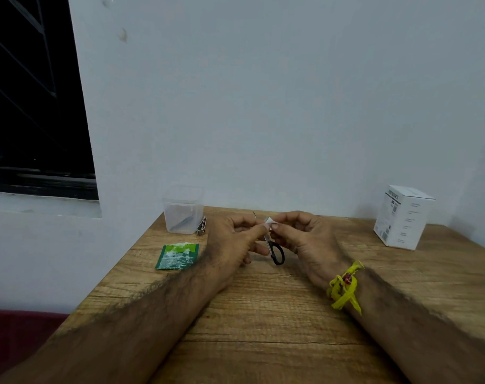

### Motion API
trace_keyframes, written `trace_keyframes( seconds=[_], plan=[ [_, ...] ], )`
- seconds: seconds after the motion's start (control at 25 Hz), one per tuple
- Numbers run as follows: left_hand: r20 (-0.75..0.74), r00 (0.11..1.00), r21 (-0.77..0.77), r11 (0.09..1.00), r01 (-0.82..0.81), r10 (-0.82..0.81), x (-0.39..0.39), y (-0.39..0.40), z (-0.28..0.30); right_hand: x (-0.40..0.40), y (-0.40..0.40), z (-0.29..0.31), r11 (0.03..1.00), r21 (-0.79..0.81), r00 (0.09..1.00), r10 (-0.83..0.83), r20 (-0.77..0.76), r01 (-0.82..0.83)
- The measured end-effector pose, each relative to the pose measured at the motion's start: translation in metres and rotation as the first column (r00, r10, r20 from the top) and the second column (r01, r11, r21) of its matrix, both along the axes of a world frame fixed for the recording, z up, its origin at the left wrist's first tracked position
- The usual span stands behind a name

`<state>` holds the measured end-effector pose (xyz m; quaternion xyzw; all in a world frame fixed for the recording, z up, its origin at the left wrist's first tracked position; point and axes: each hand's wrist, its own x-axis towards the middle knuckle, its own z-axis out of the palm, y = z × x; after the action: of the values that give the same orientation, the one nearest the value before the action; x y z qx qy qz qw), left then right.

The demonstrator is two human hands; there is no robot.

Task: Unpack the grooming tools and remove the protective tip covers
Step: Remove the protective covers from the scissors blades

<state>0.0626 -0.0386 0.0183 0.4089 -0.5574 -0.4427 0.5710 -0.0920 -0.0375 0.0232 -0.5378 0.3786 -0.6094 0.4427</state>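
Both forearms fill the bottom of the frame and meet just below its centre, where the left hand grips small scissors above the wooden table, black loops toward the viewer, while the right hand pinches a pale tip cover at the blade end. Best, I judge, to hold the blades firm and draw the cover straight off along them. Fingers hide the blade tips, a thin metal point above the left hand is unclear, and the clear tub in mid-frame left holds something blurred.
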Motion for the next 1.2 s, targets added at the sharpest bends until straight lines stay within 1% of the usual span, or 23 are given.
trace_keyframes(
  seconds=[0.12,0.32,0.44,0.48,0.52,0.6,0.64,0.68,0.76,0.8,0.96,1.04,1.12,1.2],
  plan=[
    [-0.007,1.0,0.028,0.999,0.025,-0.025,-0.001,-0.001,0.0,0.0,0.0,0.0,1.0,-0.002,1.0,-0.004,0.004,0.004],
    [0.01,0.999,0.002,0.999,0.04,-0.04,-0.001,-0.001,-0.001,0.0,-0.002,-0.001,0.993,-0.063,0.986,-0.104,-0.131,0.097],
    [0.008,1.0,0.005,1.0,0.03,-0.03,0.0,-0.003,-0.003,0.001,0.0,0.0,0.992,-0.072,0.974,-0.118,-0.194,0.106],
    [0.0,1.0,0.006,1.0,0.025,-0.025,0.0,-0.004,-0.003,0.002,0.0,0.001,0.992,-0.062,0.976,-0.115,-0.186,0.106],
    [-0.013,1.0,0.004,1.0,0.02,-0.02,0.0,-0.004,-0.003,0.002,-0.001,0.001,0.994,-0.035,0.985,-0.111,-0.136,0.107],
    [-0.041,0.999,-0.017,1.0,0.009,-0.009,0.0,-0.004,-0.002,0.002,-0.001,0.005,0.994,0.073,0.994,-0.086,0.074,0.08],
    [-0.054,0.999,-0.033,0.999,0.003,-0.005,0.0,-0.004,-0.002,0.003,0.0,0.006,0.991,0.118,0.987,-0.081,0.141,0.065],
    [-0.065,0.998,-0.048,0.999,0.001,-0.004,0.0,-0.003,-0.001,0.005,-0.001,0.005,0.989,0.139,0.986,-0.075,0.146,0.054],
    [-0.079,0.997,-0.067,0.998,0.009,-0.014,0.001,-0.002,0.0,0.011,0.002,0.001,0.987,0.161,0.994,-0.034,0.106,0.017],
    [-0.083,0.996,-0.067,0.998,0.015,-0.021,0.002,-0.001,0.0,0.015,0.003,-0.001,0.984,0.179,0.993,-0.028,0.117,0.007],
    [-0.075,0.997,-0.069,0.997,0.021,-0.026,0.001,0.0,0.001,0.02,0.004,-0.001,0.974,0.226,0.963,-0.069,0.262,0.009],
    [-0.064,0.997,-0.087,0.996,0.024,-0.03,0.0,0.0,0.001,0.018,0.002,-0.001,0.971,0.237,0.948,-0.06,0.311,-0.017],
    [-0.053,0.998,-0.1,0.995,0.023,-0.029,0.0,0.0,0.0,0.019,0.004,0.001,0.972,0.236,0.949,-0.055,0.31,-0.021],
    [-0.023,0.999,-0.115,0.992,0.043,-0.046,-0.001,-0.001,-0.002,0.019,0.005,0.002,0.972,0.233,0.952,-0.106,0.289,0.037]
  ],
)
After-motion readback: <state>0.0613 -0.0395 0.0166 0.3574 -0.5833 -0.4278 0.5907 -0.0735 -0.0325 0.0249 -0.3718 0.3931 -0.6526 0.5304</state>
